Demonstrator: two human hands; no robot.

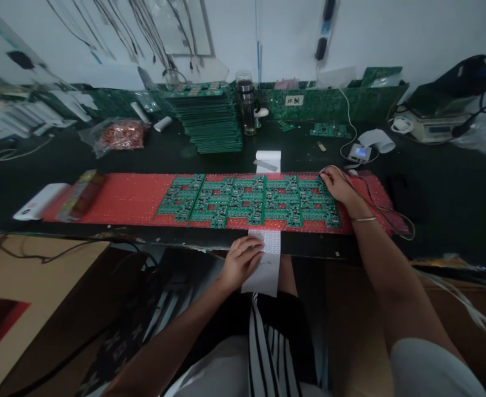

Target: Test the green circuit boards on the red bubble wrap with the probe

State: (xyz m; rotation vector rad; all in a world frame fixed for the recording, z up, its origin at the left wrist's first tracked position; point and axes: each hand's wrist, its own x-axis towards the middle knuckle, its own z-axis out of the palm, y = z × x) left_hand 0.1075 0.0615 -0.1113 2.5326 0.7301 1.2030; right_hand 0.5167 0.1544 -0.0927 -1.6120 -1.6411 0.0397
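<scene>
My left hand (243, 258) lies with fingers loosely extended over a strip of white label paper (271, 275), which hangs over the table's front edge. My right hand (337, 186) has its fingertips closed on the end of a thin wire cable (385, 209), at the upper corner of the rightmost green circuit board (319, 201). The exact connector is hidden by the fingers. Several such circuit boards (246, 198) lie side by side on a red bubble-wrap mat (131, 198). Behind them, the label strip's far end carries a metal ruler (266, 165).
A tall stack of green boards (213, 121) stands at the back, beside a drink bottle (246, 107). A bag of copper-coloured parts (122, 135), a small device with a lit display (359, 153) and a scale (437, 128) surround the mat. A blurred tape-like block (81, 196) sits left.
</scene>
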